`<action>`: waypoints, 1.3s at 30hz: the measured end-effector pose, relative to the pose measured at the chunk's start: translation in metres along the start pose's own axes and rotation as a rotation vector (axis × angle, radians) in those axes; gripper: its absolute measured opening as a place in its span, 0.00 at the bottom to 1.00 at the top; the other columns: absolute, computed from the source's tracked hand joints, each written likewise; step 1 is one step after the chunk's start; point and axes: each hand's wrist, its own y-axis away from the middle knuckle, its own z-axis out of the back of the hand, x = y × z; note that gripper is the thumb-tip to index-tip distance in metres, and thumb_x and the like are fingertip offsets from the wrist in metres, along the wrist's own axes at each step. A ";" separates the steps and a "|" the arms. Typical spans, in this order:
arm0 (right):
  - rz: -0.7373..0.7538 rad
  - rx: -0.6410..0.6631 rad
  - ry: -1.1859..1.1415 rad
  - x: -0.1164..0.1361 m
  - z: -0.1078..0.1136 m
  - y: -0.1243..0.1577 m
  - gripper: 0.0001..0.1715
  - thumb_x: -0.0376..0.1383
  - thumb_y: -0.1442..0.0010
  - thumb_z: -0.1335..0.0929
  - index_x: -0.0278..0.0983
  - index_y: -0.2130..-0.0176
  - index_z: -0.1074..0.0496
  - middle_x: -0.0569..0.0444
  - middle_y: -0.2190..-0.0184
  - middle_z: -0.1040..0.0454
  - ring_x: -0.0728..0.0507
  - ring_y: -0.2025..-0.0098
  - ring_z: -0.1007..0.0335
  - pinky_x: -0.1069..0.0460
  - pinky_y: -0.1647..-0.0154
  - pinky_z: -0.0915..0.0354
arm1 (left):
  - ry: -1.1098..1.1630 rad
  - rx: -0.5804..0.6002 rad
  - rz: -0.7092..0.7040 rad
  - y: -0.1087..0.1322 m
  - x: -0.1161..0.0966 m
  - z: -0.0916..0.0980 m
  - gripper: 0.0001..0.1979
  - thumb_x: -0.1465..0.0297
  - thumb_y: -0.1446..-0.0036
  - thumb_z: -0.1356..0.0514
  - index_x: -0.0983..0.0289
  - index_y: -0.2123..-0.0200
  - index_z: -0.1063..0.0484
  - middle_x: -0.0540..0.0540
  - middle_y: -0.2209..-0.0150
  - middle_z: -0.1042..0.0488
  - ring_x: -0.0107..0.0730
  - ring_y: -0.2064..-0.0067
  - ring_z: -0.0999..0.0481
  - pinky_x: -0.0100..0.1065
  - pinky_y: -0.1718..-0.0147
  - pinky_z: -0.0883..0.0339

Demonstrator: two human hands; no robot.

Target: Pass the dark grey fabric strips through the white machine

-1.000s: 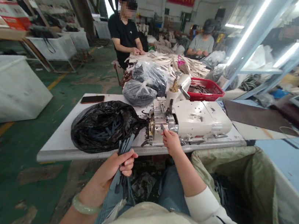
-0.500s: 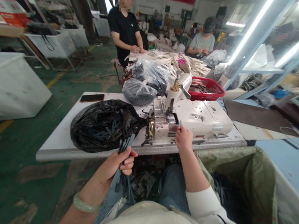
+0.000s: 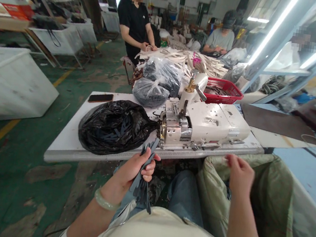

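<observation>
My left hand (image 3: pixel 141 166) is closed around a bundle of dark blue-grey strips (image 3: pixel 143 191), whose ends stick out above and below the fingers. It is in front of the table edge, just below the white machine (image 3: pixel 216 122) with its metal feed head. My right hand (image 3: pixel 240 173) hovers over the mouth of an olive-green sack (image 3: pixel 278 182), to the right of the machine. Its fingers are pressed together, slightly blurred, and I cannot make out anything in them. A black plastic bag (image 3: pixel 88 132) holding similar strips lies on the table left of the machine.
A phone (image 3: pixel 101 98) lies on the white table (image 3: pixel 57 145). Behind the machine are clear bags (image 3: pixel 152 92) of dark pieces, a red basket (image 3: pixel 222 98) and a heap of pale strips (image 3: pixel 175 56). Two co-workers handle things beyond. A brown sheet (image 3: pixel 275 121) lies at right.
My right hand has moved from the machine's front to the right, over the green sack. The left hand with the strips has shifted right and slightly up; the view has tilted a little.
</observation>
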 end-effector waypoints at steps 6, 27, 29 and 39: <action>0.066 0.923 -0.573 0.124 -0.101 0.089 0.15 0.46 0.45 0.30 0.35 0.68 0.25 0.54 0.77 0.27 0.47 0.76 0.34 0.54 0.76 0.39 | -0.036 -0.070 0.023 0.001 0.008 -0.004 0.22 0.52 0.46 0.41 0.67 0.72 0.32 0.45 0.83 0.41 0.14 0.84 0.48 0.20 0.85 0.48; -0.308 1.042 -1.123 0.118 -0.123 0.092 0.17 0.45 0.46 0.28 0.37 0.61 0.26 0.52 0.68 0.24 0.52 0.78 0.39 0.57 0.79 0.40 | -0.155 -0.130 -0.118 0.011 0.007 -0.004 0.11 0.68 0.52 0.32 0.68 0.69 0.28 0.45 0.83 0.39 0.13 0.84 0.49 0.21 0.84 0.52; -0.356 1.056 -1.116 0.120 -0.125 0.099 0.15 0.44 0.46 0.28 0.35 0.63 0.24 0.51 0.69 0.24 0.52 0.77 0.38 0.58 0.79 0.40 | -0.161 -0.154 -0.131 0.011 0.007 -0.006 0.13 0.67 0.53 0.31 0.66 0.66 0.29 0.45 0.83 0.37 0.14 0.84 0.48 0.21 0.84 0.52; -0.518 1.031 -1.203 0.115 -0.131 0.085 0.17 0.44 0.46 0.28 0.33 0.62 0.24 0.49 0.68 0.24 0.53 0.77 0.40 0.59 0.79 0.40 | -0.073 -0.234 -0.119 0.013 -0.002 0.009 0.16 0.61 0.52 0.33 0.71 0.70 0.26 0.46 0.82 0.39 0.11 0.84 0.51 0.19 0.85 0.53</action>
